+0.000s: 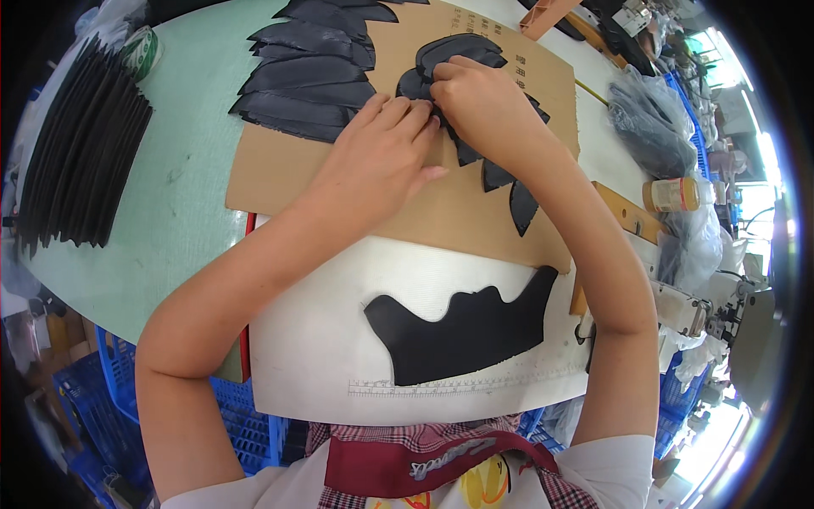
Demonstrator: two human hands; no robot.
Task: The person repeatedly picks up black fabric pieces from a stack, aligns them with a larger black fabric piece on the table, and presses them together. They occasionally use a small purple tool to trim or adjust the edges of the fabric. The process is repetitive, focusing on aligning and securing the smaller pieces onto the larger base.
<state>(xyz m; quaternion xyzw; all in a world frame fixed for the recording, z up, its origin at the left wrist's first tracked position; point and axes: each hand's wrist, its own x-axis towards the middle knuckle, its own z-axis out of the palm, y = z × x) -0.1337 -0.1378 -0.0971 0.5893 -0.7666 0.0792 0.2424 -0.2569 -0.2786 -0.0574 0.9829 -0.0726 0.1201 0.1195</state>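
On a brown cardboard sheet (288, 174) lie overlapping black leaf-shaped pieces (301, 76), thin and like leather or coated fabric, in a row at the left. A second, fanned group of black pieces (458, 49) is at the right of the board. My right hand (475, 97) is over this group, its fingers curled in a pinch at the edge of a black piece; the fingertips are partly hidden. Just to its left, my left hand (381, 148) rests with fingers stretched forward and thumb apart, fingertips touching the black pieces near the right fingers.
A large black cut-out panel (466, 331) with a notched edge lies on the white table (305, 339) near me. Black pleated sheets (80, 153) stand stacked at the far left. At the right are a jar (671, 195), plastic bags (649, 114) and sewing-machine parts. Blue crates (246, 424) are below.
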